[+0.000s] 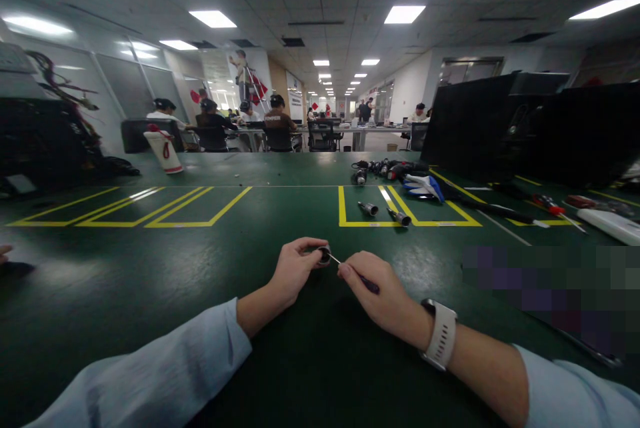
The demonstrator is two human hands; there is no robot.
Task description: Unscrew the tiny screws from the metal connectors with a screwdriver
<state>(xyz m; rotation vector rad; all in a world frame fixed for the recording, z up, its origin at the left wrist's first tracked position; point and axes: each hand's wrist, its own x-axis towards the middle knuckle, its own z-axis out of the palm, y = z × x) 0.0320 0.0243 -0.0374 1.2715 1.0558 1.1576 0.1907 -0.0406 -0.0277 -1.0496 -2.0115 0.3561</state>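
Between its thumb and fingers my left hand (296, 268) holds a small round metal part (325, 255), its opening turned to the right. My right hand (377, 287) is closed around the dark handle of a thin screwdriver (370, 285). The screwdriver's metal shaft points left, and its tip is at the opening of the round part; how far it reaches inside cannot be made out. Beyond my hands, two metal connectors (369, 209) (401, 217) lie at the yellow tape outlines on the green table (270, 215).
Behind the connectors lie black cables (380, 168) and a blue and white glove (423, 188). A red screwdriver (550, 204) and a white object (610, 225) are at the right, near black monitors (490, 128). A paper cup (164, 150) stands back left. A person's fingers (4, 255) show at the left edge.
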